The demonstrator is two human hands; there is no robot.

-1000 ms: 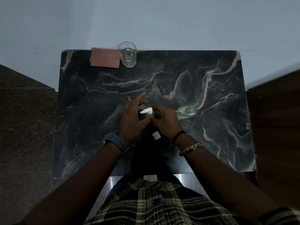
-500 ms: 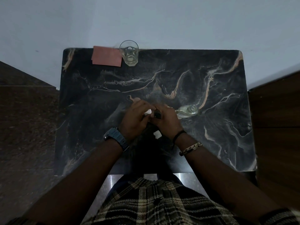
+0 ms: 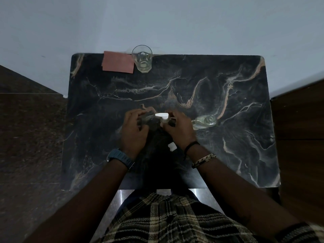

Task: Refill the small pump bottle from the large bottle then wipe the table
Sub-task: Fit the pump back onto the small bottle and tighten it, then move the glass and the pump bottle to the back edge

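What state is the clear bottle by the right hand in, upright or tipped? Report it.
Tipped. The clear bottle lies on its side on the marble table, mouth pointing right, just right of the right hand.

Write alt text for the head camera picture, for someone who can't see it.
Seen from above, a person's right hand grips a small pump bottle with a white pump head on a dark marble table, the left hand beside it with loosely curled fingers. A clear glass bottle stands right of the hands; a drinking glass and reddish cloth sit at the far edge.
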